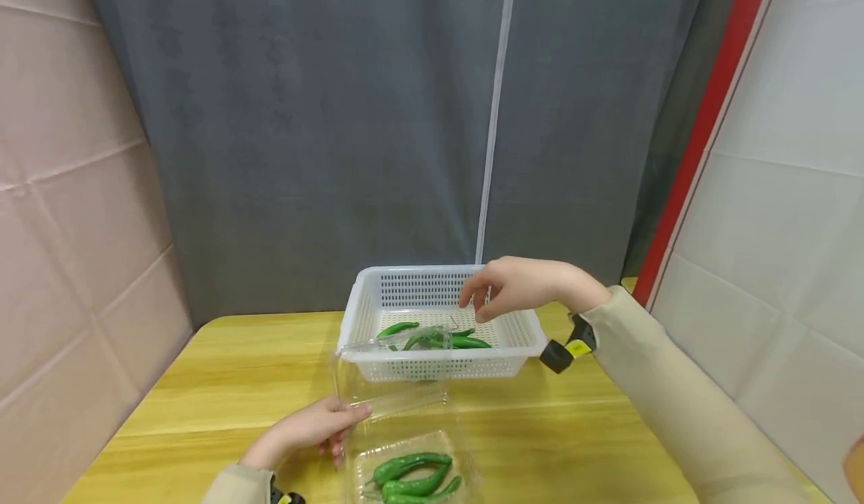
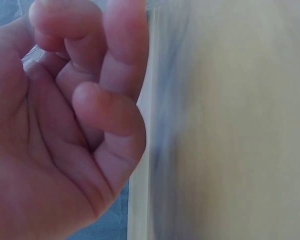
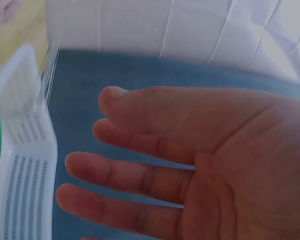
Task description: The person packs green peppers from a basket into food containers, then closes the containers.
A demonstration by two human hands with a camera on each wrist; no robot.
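Note:
My left hand (image 1: 313, 425) pinches the left edge of a clear plastic clamshell box (image 1: 412, 414), its thumb on top and the fingers curled below. The box's raised lid overlaps the front of a white perforated basket (image 1: 496, 367) in the head view. Several green chili peppers (image 1: 415, 465) lie in the near half of the box. More green chili peppers (image 1: 469, 343) lie in the basket, partly seen through the lid. Above the basket's right side hovers my right hand (image 1: 520, 288), fingers loosely bent and holding nothing. The right wrist view shows its fingers (image 3: 110, 167) apart, beside the basket wall.
Under everything is a yellow wood-grain table (image 1: 270, 369). A dark grey curtain (image 1: 324, 136) hangs behind the basket. Pale panels stand on both sides, the right panel (image 1: 776, 264) edged by a red strip (image 1: 702, 151).

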